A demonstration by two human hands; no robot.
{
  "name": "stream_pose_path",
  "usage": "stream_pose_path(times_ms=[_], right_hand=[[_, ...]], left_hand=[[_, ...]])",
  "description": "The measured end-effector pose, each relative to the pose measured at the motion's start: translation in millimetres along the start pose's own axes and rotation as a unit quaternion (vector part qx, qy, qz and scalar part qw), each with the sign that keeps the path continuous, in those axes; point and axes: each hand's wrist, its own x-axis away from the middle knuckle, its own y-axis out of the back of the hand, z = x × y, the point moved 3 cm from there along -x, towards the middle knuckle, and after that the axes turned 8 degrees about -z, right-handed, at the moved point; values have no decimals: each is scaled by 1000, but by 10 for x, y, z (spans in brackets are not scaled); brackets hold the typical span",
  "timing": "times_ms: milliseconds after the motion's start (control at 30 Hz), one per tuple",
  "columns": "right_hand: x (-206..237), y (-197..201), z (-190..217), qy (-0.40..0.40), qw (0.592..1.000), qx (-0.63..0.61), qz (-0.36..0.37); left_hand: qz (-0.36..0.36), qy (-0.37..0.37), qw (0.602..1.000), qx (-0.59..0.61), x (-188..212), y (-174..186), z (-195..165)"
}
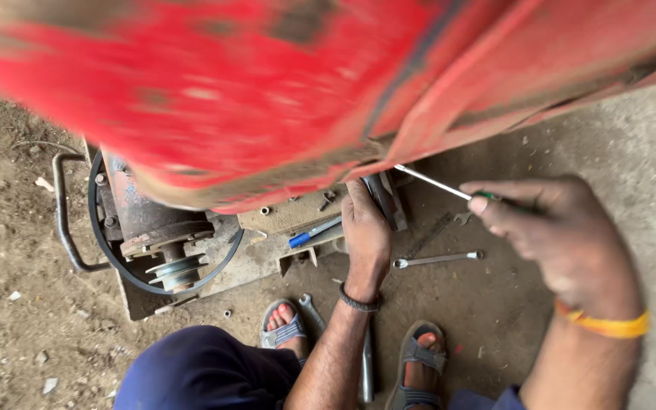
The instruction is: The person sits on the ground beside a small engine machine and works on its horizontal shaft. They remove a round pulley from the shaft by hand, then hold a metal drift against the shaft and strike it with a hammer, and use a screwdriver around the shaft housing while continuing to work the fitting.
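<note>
A black belt [115, 262] loops a pulley [175, 271] left of the red machine body [282, 99]. Below that body, the left hand [366, 231] reaches beneath its edge, grip hidden. Further right, the right hand [563, 231] grasps a screwdriver [434, 182] pointed at the body, above a wrench [438, 260] on the floor.

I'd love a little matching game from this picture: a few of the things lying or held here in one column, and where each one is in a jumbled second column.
Things:
1. long thin metal screwdriver
2. shiny steel ring spanner
3. black rubber drive belt
4. blue-handled tool

Places:
A. looped around the grey grooved pulley
B. flat on the ground between the two hands
C. held in the right hand
D. lying on the dusty metal base plate, just beside the left hand

Pairs: 1-C, 2-B, 3-A, 4-D
</note>
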Motion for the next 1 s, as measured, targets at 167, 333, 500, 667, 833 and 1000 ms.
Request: stream_pose_path(times_ms=[167, 333, 500, 667, 833, 1000], right_hand=[[-273, 119, 563, -37, 980, 195, 24], [186, -79, 508, -70, 968, 237, -51], [703, -760, -22, 52, 986, -103, -124], [779, -1116, -314, 140, 948, -213, -190], [765, -1074, -448, 206, 948, -79, -230], [677, -1422, -617, 204, 942, -119, -238]], left_hand=[[-25, -19, 999, -14, 11, -36, -130], [-2, 16, 1000, -8, -67, -29, 75], [-50, -268, 903, -331, -270, 139, 371], [-24, -162, 961, -223, -323, 221, 333], [1, 127, 992, 20, -147, 192, 83], [-41, -99, 968, -228, -163, 245, -54]])
